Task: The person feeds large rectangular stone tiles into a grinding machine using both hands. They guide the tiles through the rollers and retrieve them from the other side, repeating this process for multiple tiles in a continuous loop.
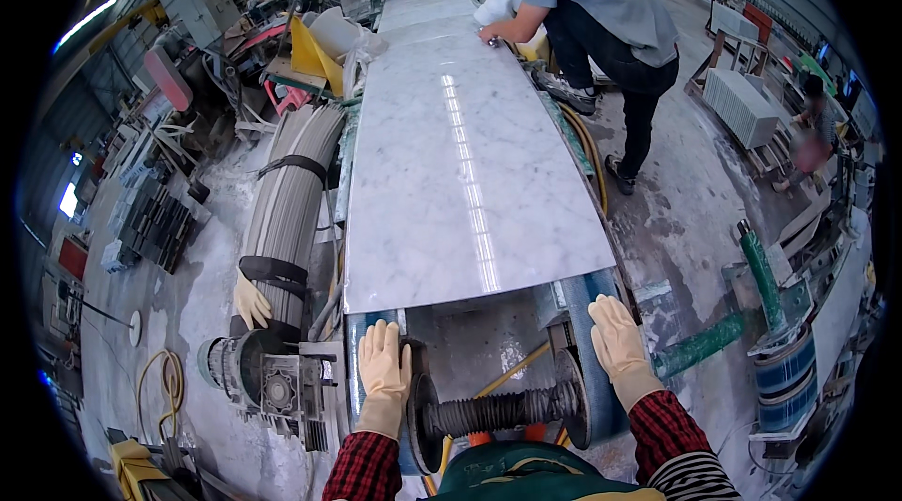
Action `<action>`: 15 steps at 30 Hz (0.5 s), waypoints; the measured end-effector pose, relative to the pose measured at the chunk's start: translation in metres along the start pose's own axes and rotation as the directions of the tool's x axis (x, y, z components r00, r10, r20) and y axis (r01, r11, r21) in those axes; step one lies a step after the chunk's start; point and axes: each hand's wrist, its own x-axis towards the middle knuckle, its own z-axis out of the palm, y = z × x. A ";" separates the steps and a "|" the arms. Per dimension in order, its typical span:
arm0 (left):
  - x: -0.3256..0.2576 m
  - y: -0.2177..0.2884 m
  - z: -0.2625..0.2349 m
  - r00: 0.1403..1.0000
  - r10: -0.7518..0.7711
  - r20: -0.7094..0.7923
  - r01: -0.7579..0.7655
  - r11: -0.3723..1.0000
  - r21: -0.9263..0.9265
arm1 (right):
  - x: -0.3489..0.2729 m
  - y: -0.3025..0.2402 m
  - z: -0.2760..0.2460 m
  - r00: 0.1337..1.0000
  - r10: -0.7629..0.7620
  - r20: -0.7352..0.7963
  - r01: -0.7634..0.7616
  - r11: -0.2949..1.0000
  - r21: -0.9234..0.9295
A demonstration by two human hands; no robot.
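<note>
A polished white marble slab [470, 181] with grey veining lies flat on a conveyor, its near edge facing me. My left hand [383, 371], in a cream rubber glove, rests palm down on the left blue belt [357, 327], just short of the slab's near left corner. On the right blue belt [581, 299], my right hand [618, 349] in a matching glove lies at the outer edge, below the near right corner. Both hands have their fingers stretched out and hold nothing. Between the belts runs a dark ribbed roller shaft [503, 410].
A person [606, 12] bends over the slab's far right side, one hand on it. To the left stand a motor [272, 379], a strapped bundle of grey strips [296, 181] and a loose glove [251, 301]. A green pipe [700, 346] lies at the right.
</note>
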 end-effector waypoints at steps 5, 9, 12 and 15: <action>-0.003 -0.001 0.000 1.000 -0.014 0.018 0.014 1.000 0.005 | -0.002 -0.002 -0.003 0.999 -0.038 -0.034 0.038 0.999 -0.006; -0.004 -0.002 0.000 1.000 0.011 -0.006 -0.011 1.000 -0.001 | -0.004 -0.003 -0.004 1.000 -0.024 -0.017 0.024 1.000 0.003; -0.006 -0.003 0.001 0.999 0.026 -0.032 -0.026 1.000 0.002 | -0.004 -0.003 -0.005 1.000 -0.015 0.000 0.015 1.000 0.004; -0.006 -0.001 0.000 0.999 0.026 -0.030 -0.026 1.000 -0.001 | -0.009 0.001 -0.002 0.999 0.007 0.034 -0.007 1.000 0.009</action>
